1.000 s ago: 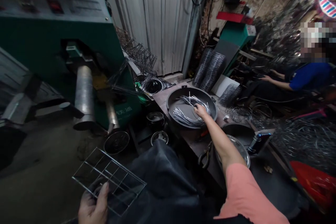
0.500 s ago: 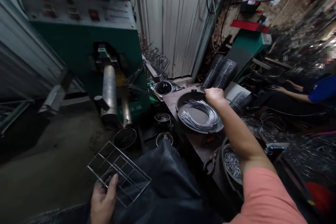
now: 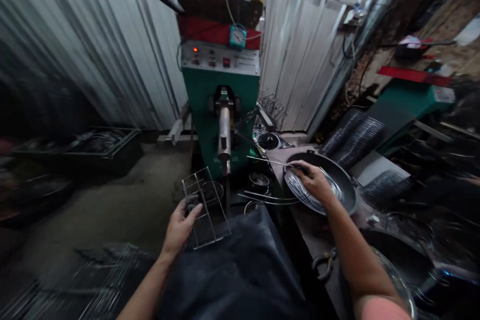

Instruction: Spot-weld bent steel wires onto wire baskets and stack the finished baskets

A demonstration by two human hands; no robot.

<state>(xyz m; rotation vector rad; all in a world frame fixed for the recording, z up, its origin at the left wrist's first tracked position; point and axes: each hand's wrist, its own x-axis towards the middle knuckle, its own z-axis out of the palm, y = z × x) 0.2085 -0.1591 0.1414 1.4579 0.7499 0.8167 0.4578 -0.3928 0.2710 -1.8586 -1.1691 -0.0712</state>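
Note:
In my left hand [image 3: 182, 225] is a small wire rack [image 3: 208, 215], gripped by one side above the dark cloth [image 3: 240, 265] over my lap. My right hand [image 3: 309, 180] pinches a thin metal wire [image 3: 268, 160] that points left toward the machine. Beneath that hand, a round dark pan [image 3: 347, 192] holds a coil of shiny wires [image 3: 332, 185]. A few other wires [image 3: 266, 197] stick out leftward, low beside the pan; where their right ends lie I cannot tell.
A green machine [image 3: 202, 95] with a metal cylinder [image 3: 224, 132] stands ahead. Pliers [image 3: 324, 263] lie on the bench near my right forearm. Stacked wire parts [image 3: 354, 135] stand behind the pan. More wire racks [image 3: 101, 280] lie at lower left, and a metal bin [image 3: 123, 147] stands farther back.
My view has swung left. My right hand has come from the pan's far rim to its left side and now holds a wire. The left hand still grips the wire rack, now turned more upright.

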